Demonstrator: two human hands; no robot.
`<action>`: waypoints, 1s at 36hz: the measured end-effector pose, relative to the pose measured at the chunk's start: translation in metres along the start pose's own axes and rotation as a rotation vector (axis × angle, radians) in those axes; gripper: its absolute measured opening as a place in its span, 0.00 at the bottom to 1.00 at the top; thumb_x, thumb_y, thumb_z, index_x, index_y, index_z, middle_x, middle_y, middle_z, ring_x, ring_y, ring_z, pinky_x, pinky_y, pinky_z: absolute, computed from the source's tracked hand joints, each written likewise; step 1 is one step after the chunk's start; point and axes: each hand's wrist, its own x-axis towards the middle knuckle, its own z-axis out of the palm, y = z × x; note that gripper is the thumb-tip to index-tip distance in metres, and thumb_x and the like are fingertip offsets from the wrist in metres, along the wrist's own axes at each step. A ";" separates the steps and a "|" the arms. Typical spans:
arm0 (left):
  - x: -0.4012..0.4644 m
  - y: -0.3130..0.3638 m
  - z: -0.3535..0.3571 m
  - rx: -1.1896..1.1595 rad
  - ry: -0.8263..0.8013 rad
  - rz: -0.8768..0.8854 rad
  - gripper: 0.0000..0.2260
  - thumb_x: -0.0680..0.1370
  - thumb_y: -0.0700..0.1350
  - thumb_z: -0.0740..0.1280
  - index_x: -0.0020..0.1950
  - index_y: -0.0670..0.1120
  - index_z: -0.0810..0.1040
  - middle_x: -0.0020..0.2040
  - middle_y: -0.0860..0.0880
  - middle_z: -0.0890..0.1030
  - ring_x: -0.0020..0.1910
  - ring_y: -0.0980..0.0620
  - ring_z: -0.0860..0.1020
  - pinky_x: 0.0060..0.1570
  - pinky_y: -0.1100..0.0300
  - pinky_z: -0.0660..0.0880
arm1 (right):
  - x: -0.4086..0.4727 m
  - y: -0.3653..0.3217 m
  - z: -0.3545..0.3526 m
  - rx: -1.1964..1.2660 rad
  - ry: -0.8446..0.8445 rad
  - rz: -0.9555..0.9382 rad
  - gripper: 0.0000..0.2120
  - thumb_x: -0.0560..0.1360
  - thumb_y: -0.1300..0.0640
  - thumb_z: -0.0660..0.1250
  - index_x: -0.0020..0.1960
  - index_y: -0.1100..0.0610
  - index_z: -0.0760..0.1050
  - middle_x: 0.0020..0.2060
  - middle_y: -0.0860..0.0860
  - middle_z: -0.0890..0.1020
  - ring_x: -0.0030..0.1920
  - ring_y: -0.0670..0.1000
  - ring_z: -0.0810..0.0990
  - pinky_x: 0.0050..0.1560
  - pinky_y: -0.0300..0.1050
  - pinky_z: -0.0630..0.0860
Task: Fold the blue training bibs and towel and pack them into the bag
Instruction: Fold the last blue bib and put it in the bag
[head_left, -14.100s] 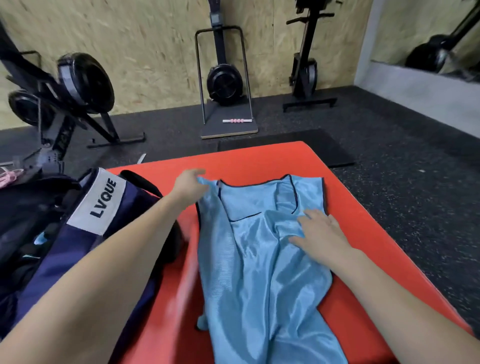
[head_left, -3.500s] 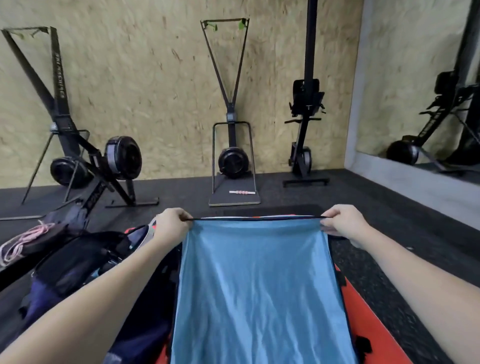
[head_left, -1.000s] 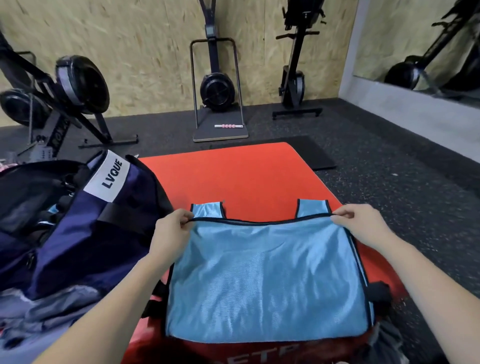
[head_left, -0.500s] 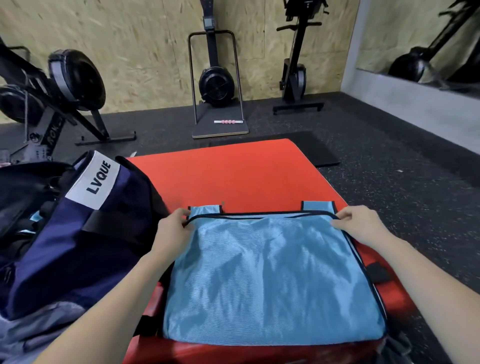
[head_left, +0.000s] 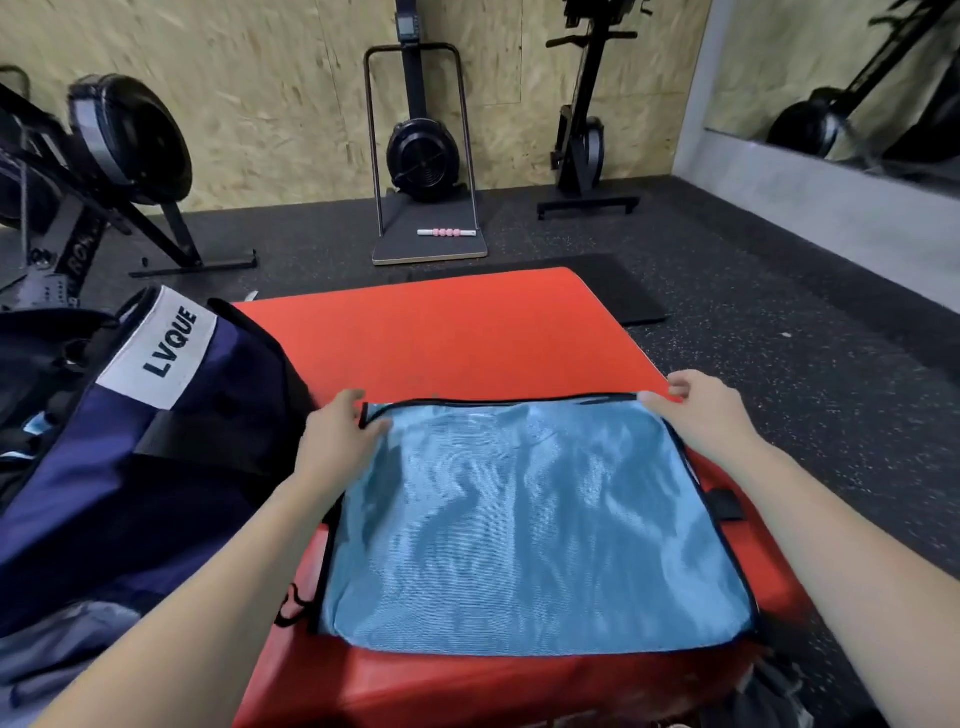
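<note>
- Red mat (head_left: 467, 338) is the landmark; everything placed against it.
- Nearest: blue bib (head_left: 530, 525) lies flat on the near half of the mat, black-trimmed edges, folded over once by the look of it, near edge just short of the mat's front rim.
- Laid flat on the mat most likely because it gives a firm surface to square up the fold.
- Left hand (head_left: 337, 441) at the bib's far-left corner, thumb and fingers pinching the trimmed edge; palm lies over the mat's left side, close to the bag.
- Right hand (head_left: 701, 410) at the bib's far-right corner, fingers curled down on the trimmed edge, pinching or pressing it; exact grip hard to tell, reads as holding.
- Both hands at the two far corners, so the bib runs back from the hands toward the person, between the forearms; holding both corners keeps the top edge straight and aligned.
- Judgement: first fold just being set down; next fold and bagging not yet done.
- Bag (head_left: 135, 457), navy with a white LVQUE label, sits off the mat's left edge, touching it, within easy reach for packing; mouth not clearly visible.
- Towel: cannot identify it.
- Beyond the mat's far edge: dark floor mat (head_left: 613, 286), then a pink roller (head_left: 447, 233) on a board, then gym machines (head_left: 423, 150) against the wood wall.
</note>
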 end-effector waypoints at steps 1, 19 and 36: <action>-0.005 0.001 0.003 0.092 -0.001 0.010 0.24 0.77 0.52 0.69 0.72 0.47 0.70 0.65 0.44 0.78 0.63 0.41 0.75 0.61 0.48 0.70 | -0.003 0.001 0.003 -0.043 -0.009 -0.015 0.29 0.75 0.42 0.70 0.69 0.58 0.73 0.62 0.53 0.79 0.64 0.55 0.76 0.61 0.49 0.71; -0.150 0.031 0.063 0.369 -0.302 0.427 0.33 0.77 0.66 0.43 0.78 0.53 0.60 0.78 0.46 0.58 0.79 0.46 0.52 0.76 0.46 0.49 | -0.159 -0.010 0.102 -0.557 -0.295 -0.514 0.50 0.66 0.24 0.27 0.81 0.45 0.51 0.81 0.45 0.51 0.80 0.49 0.44 0.78 0.54 0.40; -0.139 -0.033 0.013 0.536 -0.180 0.296 0.42 0.71 0.71 0.33 0.79 0.51 0.53 0.79 0.46 0.56 0.79 0.48 0.48 0.76 0.45 0.45 | -0.133 0.034 0.038 -0.566 -0.211 -0.284 0.38 0.80 0.33 0.47 0.82 0.55 0.48 0.81 0.52 0.48 0.81 0.51 0.44 0.79 0.48 0.42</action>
